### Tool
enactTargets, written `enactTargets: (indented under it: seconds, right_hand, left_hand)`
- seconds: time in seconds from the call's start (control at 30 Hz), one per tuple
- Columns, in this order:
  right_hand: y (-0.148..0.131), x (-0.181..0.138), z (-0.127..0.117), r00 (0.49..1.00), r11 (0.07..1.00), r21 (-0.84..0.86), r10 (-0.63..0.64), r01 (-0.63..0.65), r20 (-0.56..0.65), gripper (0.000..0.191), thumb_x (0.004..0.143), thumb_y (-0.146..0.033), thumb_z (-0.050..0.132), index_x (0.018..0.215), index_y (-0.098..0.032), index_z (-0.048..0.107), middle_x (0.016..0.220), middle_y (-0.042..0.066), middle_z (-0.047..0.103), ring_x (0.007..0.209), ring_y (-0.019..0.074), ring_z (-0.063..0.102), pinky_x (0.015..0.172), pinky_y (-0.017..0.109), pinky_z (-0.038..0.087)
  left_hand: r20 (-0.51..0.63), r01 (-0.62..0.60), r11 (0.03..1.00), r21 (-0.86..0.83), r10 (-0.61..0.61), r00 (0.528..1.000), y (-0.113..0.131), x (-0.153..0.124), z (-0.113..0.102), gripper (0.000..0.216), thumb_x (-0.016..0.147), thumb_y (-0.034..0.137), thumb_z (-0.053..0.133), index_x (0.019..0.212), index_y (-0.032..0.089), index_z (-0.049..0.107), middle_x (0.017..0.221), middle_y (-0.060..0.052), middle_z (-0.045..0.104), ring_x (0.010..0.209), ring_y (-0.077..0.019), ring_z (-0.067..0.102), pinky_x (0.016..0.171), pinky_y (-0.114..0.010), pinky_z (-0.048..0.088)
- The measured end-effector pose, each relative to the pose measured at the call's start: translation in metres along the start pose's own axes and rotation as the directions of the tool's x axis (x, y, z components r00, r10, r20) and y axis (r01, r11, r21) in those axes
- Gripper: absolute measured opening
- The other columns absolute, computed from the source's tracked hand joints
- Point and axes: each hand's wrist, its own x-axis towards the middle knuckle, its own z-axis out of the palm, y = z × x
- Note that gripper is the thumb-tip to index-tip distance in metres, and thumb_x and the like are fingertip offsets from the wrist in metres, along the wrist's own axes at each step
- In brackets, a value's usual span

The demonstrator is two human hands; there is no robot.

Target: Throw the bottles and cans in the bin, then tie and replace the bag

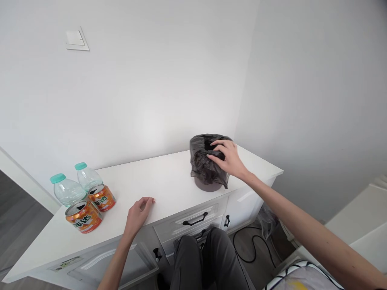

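Note:
A small bin lined with a dark grey plastic bag (203,167) stands on the white desk (163,181) near its right end. My right hand (229,157) lies over the bin's rim with its fingers curled onto the bag's edge. My left hand (138,213) rests on the desk's front edge, fingers loosely bent, holding nothing. It is nearest to two orange drink cans (84,216) (102,197) at the left, with two clear bottles (65,190) (87,176) with teal caps behind them.
The desk has drawers with black handles (195,221) below its front. My knees (208,257) are under it, and a black cable (254,245) lies on the floor. White walls meet in a corner behind the bin. A light switch (77,39) is on the wall.

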Motion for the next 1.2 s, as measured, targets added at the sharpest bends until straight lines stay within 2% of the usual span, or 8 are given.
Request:
enactTargets:
  seconds: [0.2, 0.4, 0.5, 0.57, 0.67, 0.83, 1.03, 1.2]
  right_hand:
    - [-0.057, 0.02, 0.019, 0.988, 0.955, 0.261, -0.152, 0.14, 0.027, 0.024, 0.1, -0.05, 0.06, 0.102, -0.026, 0.064, 0.135, 0.009, 0.063, 0.132, 0.0278, 0.05, 0.121, 0.053, 0.027]
    - [-0.086, 0.024, 0.007, 0.974, 0.854, 0.484, -0.226, 0.19, 0.016, 0.038, 0.097, -0.058, 0.062, 0.118, -0.027, 0.058, 0.139, 0.011, 0.057, 0.135, 0.0281, 0.05, 0.117, 0.052, 0.039]
    - [-0.072, 0.01, 0.016, 0.994, 0.843, 0.537, 0.024, 0.038, -0.109, 0.044, 0.1, -0.06, 0.055, 0.129, -0.028, 0.053, 0.14, 0.013, 0.055, 0.133, 0.0274, 0.052, 0.114, 0.049, 0.044]
    - [-0.054, -0.006, 0.034, 0.955, 0.797, 0.588, 0.264, -0.138, -0.134, 0.043, 0.102, -0.06, 0.049, 0.128, -0.026, 0.053, 0.131, 0.013, 0.06, 0.123, 0.0261, 0.059, 0.108, 0.047, 0.048]
    - [-0.02, -0.036, 0.07, 0.876, 0.642, 0.649, 0.475, -0.408, 0.082, 0.042, 0.102, -0.061, 0.045, 0.111, -0.022, 0.057, 0.107, 0.01, 0.069, 0.096, 0.0227, 0.068, 0.086, 0.039, 0.056]
    - [0.022, -0.081, 0.12, 0.737, 0.512, 0.531, 0.495, -0.676, 0.46, 0.045, 0.096, -0.064, 0.048, 0.082, -0.022, 0.059, 0.071, 0.002, 0.067, 0.052, 0.0145, 0.059, 0.051, 0.027, 0.046]
    - [0.033, -0.087, 0.133, 0.725, 0.512, 0.514, 0.505, -0.689, 0.469, 0.044, 0.095, -0.062, 0.05, 0.076, -0.023, 0.059, 0.064, 0.0, 0.066, 0.046, 0.0141, 0.054, 0.047, 0.027, 0.042]
    - [0.027, -0.086, 0.131, 0.732, 0.522, 0.513, 0.506, -0.681, 0.457, 0.041, 0.095, -0.056, 0.05, 0.073, -0.023, 0.059, 0.061, 0.0, 0.064, 0.046, 0.0143, 0.054, 0.054, 0.028, 0.045]
  left_hand:
    - [-0.001, 0.014, 1.0, 0.025, -0.014, 1.0, 0.01, -0.001, -0.005, 0.044, 0.09, 0.065, 0.048, 0.096, 0.03, 0.075, 0.11, -0.001, 0.08, 0.103, -0.0272, 0.072, 0.096, -0.038, 0.053]
    - [-0.003, 0.007, 1.0, 0.01, -0.007, 1.0, 0.007, 0.0, -0.003, 0.046, 0.089, 0.066, 0.048, 0.096, 0.029, 0.075, 0.109, -0.002, 0.08, 0.108, -0.0277, 0.071, 0.099, -0.038, 0.051]
    - [-0.001, 0.004, 1.0, 0.009, -0.004, 1.0, 0.007, 0.0, -0.002, 0.047, 0.09, 0.067, 0.048, 0.096, 0.029, 0.075, 0.11, -0.002, 0.08, 0.109, -0.0283, 0.07, 0.098, -0.038, 0.052]
    - [0.009, 0.005, 1.0, 0.012, -0.005, 1.0, 0.009, -0.001, -0.002, 0.048, 0.09, 0.067, 0.048, 0.098, 0.028, 0.075, 0.111, -0.003, 0.08, 0.111, -0.0288, 0.07, 0.099, -0.039, 0.051]
    - [0.024, 0.001, 1.0, 0.011, -0.002, 1.0, 0.013, -0.003, -0.003, 0.048, 0.092, 0.066, 0.047, 0.098, 0.027, 0.074, 0.113, -0.003, 0.08, 0.113, -0.0287, 0.069, 0.101, -0.039, 0.05]
    - [0.014, -0.045, 0.999, 0.03, 0.045, 0.999, 0.013, -0.003, 0.0, 0.045, 0.094, 0.063, 0.048, 0.099, 0.027, 0.074, 0.108, -0.002, 0.08, 0.109, -0.0269, 0.07, 0.098, -0.038, 0.052]
    - [0.025, -0.176, 0.981, 0.079, 0.174, 0.984, 0.003, -0.006, 0.004, 0.039, 0.099, 0.057, 0.048, 0.106, 0.027, 0.071, 0.112, -0.003, 0.078, 0.109, -0.0244, 0.07, 0.088, -0.034, 0.055]
    - [-0.056, -0.386, 0.891, 0.24, 0.41, 0.91, 0.005, -0.006, -0.019, 0.026, 0.101, 0.046, 0.052, 0.112, 0.026, 0.067, 0.117, -0.007, 0.074, 0.113, -0.027, 0.068, 0.102, -0.043, 0.052]
